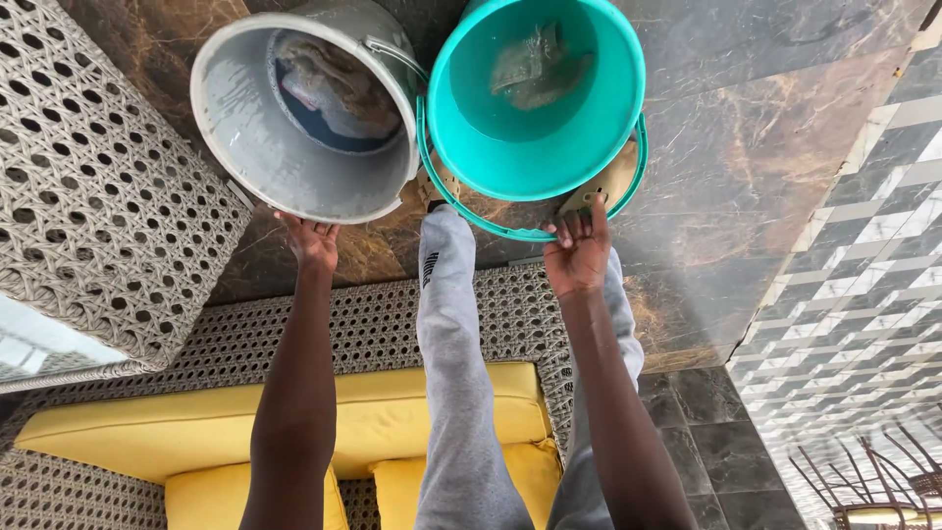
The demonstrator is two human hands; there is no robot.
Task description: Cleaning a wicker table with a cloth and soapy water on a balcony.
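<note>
A grey plastic bucket (294,147) stands on the dark marble floor and holds water with a bundle of wet cloth (334,83). Beside it on the right, touching it, is a teal bucket (549,147) with water and a greenish cloth (535,69) sunk inside. My left hand (312,240) grips the near rim of the grey bucket. My right hand (579,253) has its fingers curled over the teal bucket's lowered handle (491,228). My legs in grey trousers (451,334) reach between both arms towards the buckets.
A woven wicker piece (98,186) stands at the left. A wicker seat (373,324) with yellow cushions (383,417) lies under my arms. Dark marble floor (746,137) spreads to the right, bordered by pale patterned tiles (863,294). A sandal (608,182) shows beside the teal bucket.
</note>
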